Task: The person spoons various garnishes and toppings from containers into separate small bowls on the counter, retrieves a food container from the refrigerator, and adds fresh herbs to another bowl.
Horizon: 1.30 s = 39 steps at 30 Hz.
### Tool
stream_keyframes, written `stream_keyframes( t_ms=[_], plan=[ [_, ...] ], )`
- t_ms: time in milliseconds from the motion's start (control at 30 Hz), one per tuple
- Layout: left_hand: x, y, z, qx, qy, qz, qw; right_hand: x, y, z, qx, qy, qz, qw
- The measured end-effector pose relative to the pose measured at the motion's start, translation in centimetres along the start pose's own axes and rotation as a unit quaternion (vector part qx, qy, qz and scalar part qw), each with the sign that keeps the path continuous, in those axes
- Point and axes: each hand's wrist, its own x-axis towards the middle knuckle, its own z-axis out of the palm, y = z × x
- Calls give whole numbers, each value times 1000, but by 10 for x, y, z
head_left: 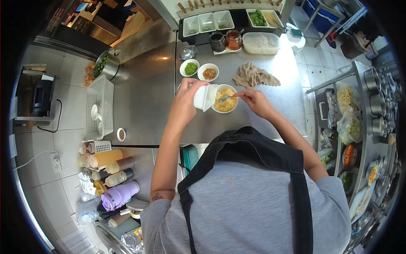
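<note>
My left hand [185,101] is closed on a white rectangular container [204,98], tipped on its side at the left rim of a white bowl [225,111]. Yellowish crumbly food [226,103] fills the bowl; I cannot make out its kind. A metal spoon [225,98] rests its head in that food, its handle pinched in my right hand [256,101]. Just beyond stand a small bowl of chopped green herbs [190,68] and a small bowl of brown bits [209,74]. The tipped container's inside is partly hidden.
A crumpled cloth [255,75] lies at the right. Two jars [225,41], a lidded plastic tub [261,43] and a rack of white trays [207,23] line the back. At the left are a white basket [100,108] and a metal pot [111,67]; shelves [359,84] stand right.
</note>
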Motion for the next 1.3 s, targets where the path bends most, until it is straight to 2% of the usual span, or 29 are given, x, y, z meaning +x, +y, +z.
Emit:
stream_keyframes(
  t_ms=[100,233,333,400,500,600,733,800,833,900,1000,1200,1300],
  plan=[
    [2,3,-3,-20,-3,-13,1000,8,-11,7,37,42,-8,998],
    [3,4,-9,-29,13,-15,999,10,-18,6,15,57,-34,998],
    [-2,-6,-17,-32,40,-1,999,4,-17,-5,25,83,-3,996],
    [-6,-9,-24,-53,47,-18,997,4,-20,-9,47,45,79,995],
    [-10,-19,-26,-52,62,-8,997,-3,-21,-2,87,43,86,992],
    [-12,-22,-28,-67,46,-31,996,-9,-29,8,125,78,30,989],
    [-10,-21,-19,-93,41,-29,994,0,-65,21,122,78,-17,989],
    [-8,-19,-14,-131,43,-8,990,11,-68,31,-1,105,-121,987],
    [-7,-21,-12,-132,43,-5,990,14,-62,32,-3,107,-121,987],
    [-5,-25,-10,-91,53,-4,994,20,-50,34,-144,43,-93,984],
    [-7,-25,-15,-117,40,-14,992,17,-57,25,-82,61,-99,990],
    [-2,-12,-12,-132,17,5,991,23,-60,20,-78,88,-71,990],
    [3,-7,-10,-105,16,18,994,28,-42,19,-71,59,-66,993]
  ],
)
